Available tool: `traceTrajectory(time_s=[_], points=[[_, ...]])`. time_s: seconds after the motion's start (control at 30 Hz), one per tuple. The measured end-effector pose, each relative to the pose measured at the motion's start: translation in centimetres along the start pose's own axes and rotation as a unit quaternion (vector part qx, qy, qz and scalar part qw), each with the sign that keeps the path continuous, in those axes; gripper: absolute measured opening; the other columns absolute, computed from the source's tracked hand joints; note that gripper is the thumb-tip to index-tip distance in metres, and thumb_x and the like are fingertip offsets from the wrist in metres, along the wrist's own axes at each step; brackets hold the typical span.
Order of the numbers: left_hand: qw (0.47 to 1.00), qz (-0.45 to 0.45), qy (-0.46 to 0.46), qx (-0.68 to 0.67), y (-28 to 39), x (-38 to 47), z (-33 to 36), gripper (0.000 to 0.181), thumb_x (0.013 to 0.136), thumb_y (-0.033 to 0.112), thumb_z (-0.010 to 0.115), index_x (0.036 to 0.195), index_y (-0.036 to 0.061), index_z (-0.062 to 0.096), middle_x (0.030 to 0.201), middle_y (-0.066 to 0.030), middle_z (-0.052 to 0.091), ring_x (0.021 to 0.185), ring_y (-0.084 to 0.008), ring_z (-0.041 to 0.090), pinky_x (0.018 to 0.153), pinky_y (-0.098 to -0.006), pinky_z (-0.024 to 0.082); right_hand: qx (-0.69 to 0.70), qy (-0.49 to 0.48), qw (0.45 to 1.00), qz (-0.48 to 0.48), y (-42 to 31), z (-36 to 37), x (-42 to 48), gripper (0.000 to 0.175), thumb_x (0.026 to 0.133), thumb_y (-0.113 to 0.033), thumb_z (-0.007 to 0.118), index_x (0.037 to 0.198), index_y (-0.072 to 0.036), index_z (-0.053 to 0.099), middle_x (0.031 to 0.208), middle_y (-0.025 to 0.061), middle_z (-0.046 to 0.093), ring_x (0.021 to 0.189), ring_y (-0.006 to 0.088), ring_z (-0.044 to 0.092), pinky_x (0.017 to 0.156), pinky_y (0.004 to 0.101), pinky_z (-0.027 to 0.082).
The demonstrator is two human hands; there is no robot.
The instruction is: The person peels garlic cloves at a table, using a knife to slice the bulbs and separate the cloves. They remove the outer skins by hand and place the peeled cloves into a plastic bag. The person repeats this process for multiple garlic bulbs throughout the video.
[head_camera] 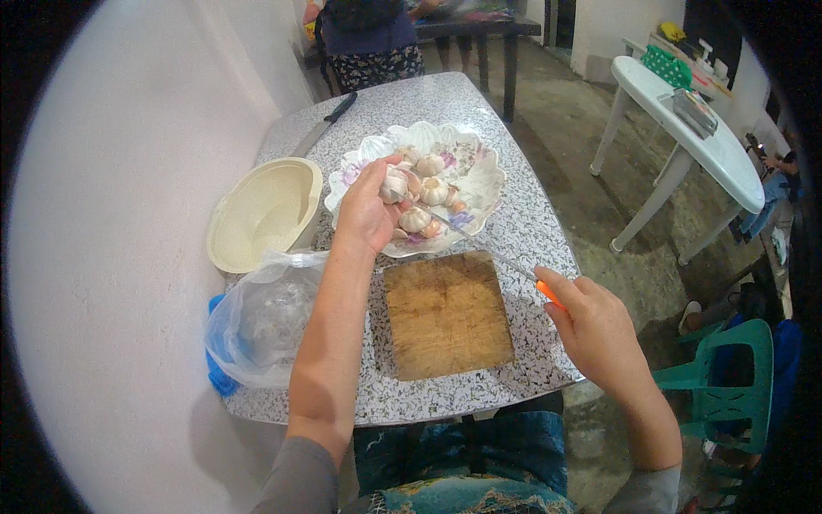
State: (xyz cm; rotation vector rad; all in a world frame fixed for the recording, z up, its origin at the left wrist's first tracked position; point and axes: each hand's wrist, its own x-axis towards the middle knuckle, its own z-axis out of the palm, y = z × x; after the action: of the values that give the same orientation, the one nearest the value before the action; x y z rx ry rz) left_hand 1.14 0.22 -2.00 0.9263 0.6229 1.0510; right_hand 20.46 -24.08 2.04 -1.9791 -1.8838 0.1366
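My left hand [372,205] holds a garlic bulb [394,184] over the near left part of a scalloped floral plate [485,173]. Several more garlic bulbs [433,191] and loose cloves [458,207] lie in that plate. In my right hand [587,321] is the orange handle [550,294] of a knife; its thin blade [475,239] points up and left, and the tip meets the bulb or passes just in front of it, I cannot tell which. Below the blade a worn wooden cutting board [449,315] rests on the speckled table [411,401].
Left of the plate stand a cream plastic bowl [266,209] and a clear plastic bag [270,321] with a blue thing [218,347] behind it. A black-handled knife [331,122] lies farther back. A wall [141,257] borders the left side. Beyond are a person [369,45], a white table [713,141] and green chair [738,385].
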Motion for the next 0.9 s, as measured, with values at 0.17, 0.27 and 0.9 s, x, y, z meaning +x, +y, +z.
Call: traceTrajectory(time_s=[0.17,0.27,0.9], points=[[0.999,0.037,0.002,0.004,0.1,-0.1,-0.2,0.025,0.095,0.028,0.04,0.107,0.0082,0.051,0.086,-0.0058,0.058,0.08,-0.0152,0.054,0.065,-0.0288,0.042,-0.005,0.003,1.0,-0.007,0.0,0.0,-0.2,0.033,0.083,-0.015,0.055,0.116,-0.014,0.053,0.076,0.015,0.056,0.071,0.0325,0.058,0.063,0.0415,0.047],[0.999,0.039,-0.003,0.019,0.2,-0.2,-0.2,0.025,0.095,0.028,0.04,0.107,0.0095,0.052,0.087,-0.005,0.057,0.081,-0.0142,0.054,0.065,-0.0286,0.041,-0.003,-0.001,1.0,-0.003,0.0,0.1,-0.2,0.033,0.083,-0.016,0.055,0.117,-0.014,0.053,0.075,0.0152,0.056,0.071,0.0326,0.058,0.063,0.0417,0.047],[0.994,0.076,-0.052,0.06,0.2,-0.5,0.1,0.027,0.095,0.026,0.04,0.109,0.0044,0.05,0.097,-0.0098,0.055,0.087,-0.0183,0.054,0.076,-0.0362,0.046,0.03,-0.02,0.999,-0.009,1.1,-0.4,0.4,0.032,0.083,-0.015,0.054,0.115,-0.015,0.054,0.08,0.0158,0.058,0.076,0.0342,0.058,0.067,0.0428,0.047]])
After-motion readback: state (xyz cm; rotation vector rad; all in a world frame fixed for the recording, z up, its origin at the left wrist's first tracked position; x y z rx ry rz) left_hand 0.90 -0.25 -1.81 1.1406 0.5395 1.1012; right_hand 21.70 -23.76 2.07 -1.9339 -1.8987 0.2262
